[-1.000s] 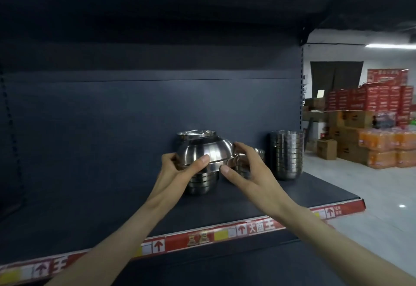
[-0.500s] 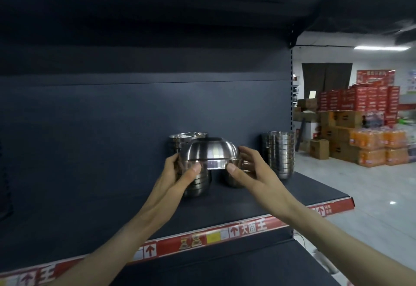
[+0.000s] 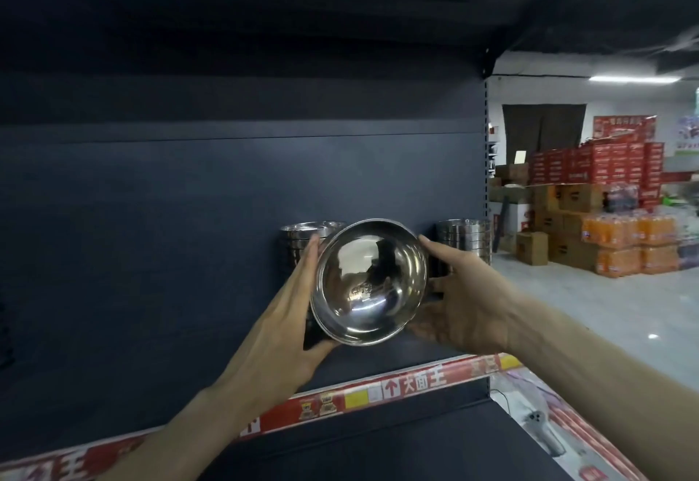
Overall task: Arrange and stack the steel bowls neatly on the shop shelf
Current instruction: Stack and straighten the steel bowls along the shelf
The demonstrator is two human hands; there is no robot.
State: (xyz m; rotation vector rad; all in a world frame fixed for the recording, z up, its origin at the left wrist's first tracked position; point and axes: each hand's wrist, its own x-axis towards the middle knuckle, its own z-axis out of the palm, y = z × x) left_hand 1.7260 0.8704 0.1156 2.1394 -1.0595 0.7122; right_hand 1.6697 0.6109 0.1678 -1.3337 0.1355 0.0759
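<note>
Left hand (image 3: 299, 314) and right hand (image 3: 461, 302) clasp the tilted bowl (image 3: 368, 284) toward the shelf (image 3: 378, 363) front edge; slick steel may slip, striking the stack (image 3: 299, 232) behind.

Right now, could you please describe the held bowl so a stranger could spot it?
Find the dark shelf with the red edge strip. Between the left stack and right stack, the left hand and right hand hold one bowl; it alone is tilted, shiny inside facing us.

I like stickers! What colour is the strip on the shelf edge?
The strip is red with white and yellow bits; head view.
</note>
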